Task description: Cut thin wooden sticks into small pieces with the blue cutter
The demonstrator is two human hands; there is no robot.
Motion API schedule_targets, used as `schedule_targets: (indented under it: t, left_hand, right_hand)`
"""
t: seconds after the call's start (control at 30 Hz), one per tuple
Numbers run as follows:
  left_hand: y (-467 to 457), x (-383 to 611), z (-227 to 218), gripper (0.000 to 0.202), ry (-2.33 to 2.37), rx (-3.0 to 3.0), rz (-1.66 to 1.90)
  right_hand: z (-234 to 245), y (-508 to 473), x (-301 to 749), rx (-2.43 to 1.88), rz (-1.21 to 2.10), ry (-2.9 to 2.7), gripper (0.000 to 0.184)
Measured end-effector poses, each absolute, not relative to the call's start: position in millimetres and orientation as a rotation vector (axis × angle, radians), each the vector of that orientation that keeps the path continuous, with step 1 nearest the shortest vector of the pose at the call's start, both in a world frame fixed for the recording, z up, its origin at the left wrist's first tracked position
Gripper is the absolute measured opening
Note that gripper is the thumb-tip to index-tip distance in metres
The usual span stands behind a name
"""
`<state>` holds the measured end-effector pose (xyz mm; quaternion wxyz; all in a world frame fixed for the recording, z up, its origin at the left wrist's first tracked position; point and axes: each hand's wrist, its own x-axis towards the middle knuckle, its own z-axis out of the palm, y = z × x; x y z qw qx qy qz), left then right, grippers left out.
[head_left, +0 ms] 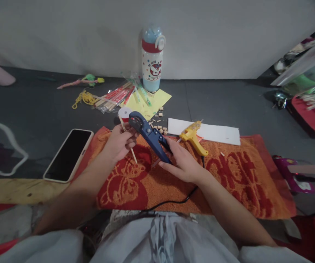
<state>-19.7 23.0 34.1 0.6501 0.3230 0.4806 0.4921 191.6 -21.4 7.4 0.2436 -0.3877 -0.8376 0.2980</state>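
My right hand [181, 161] grips the handles of a blue cutter tool [148, 135] over an orange and red towel [228, 175]. Its head points up and left. My left hand [120, 140] pinches a thin wooden stick [132, 155] and holds it up at the cutter's jaws. Several short cut stick pieces [157, 122] lie scattered just beyond the tool.
A yellow glue gun [192, 137] lies on the towel by a white paper strip [215, 132]. A black phone [68, 155] lies to the left. At the back stand a water bottle [152, 58], yellow paper [157, 99] and packs of sticks [116, 96]. A red-and-white tape roll [124, 114] sits near my left hand.
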Motion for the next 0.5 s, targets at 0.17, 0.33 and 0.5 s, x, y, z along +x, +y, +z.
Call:
schedule_targets:
  t: [0.17, 0.33, 0.5]
  left_hand:
    - [24.1, -19.0, 35.1, 0.023, 1.135, 0.712, 1.096]
    - [25.4, -21.5, 33.9, 0.019, 1.112, 0.718, 1.066]
    - [28.3, -23.2, 32.4, 0.017, 1.058, 0.699, 1.04]
  right_hand:
    - [7.2, -20.9, 191.5, -1.041, 0.856, -2.298, 0.061]
    - [5.3, -20.8, 190.7, -1.059, 0.904, -2.293, 0.057]
    - [1.5, -20.1, 190.3, -1.089, 1.062, -2.2, 0.056]
